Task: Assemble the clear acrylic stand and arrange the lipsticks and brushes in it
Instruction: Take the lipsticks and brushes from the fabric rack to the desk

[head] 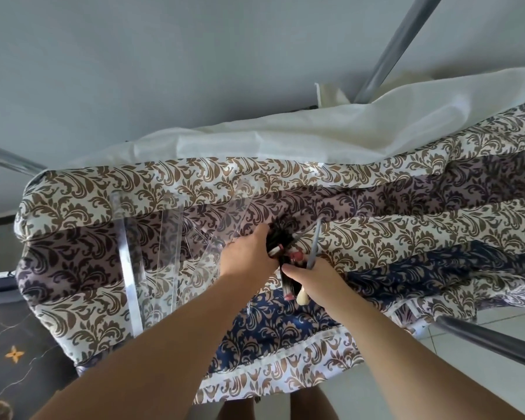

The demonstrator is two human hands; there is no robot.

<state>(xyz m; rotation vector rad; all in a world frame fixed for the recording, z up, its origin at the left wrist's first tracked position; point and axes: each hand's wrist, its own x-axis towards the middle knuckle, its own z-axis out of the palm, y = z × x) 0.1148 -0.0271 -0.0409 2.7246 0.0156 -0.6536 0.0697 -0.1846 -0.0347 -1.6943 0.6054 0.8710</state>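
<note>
Both forearms reach in: right hand and left hand curl together round a bundle of lipsticks and brushes, gathering them on the bed. Clear acrylic stand lies just left, apparently unassembled.

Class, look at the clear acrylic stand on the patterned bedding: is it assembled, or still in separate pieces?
Still in pieces. The clear acrylic panels lie flat and loose on the patterned bedding, beside both hands gathering the lipsticks and brushes.
</note>
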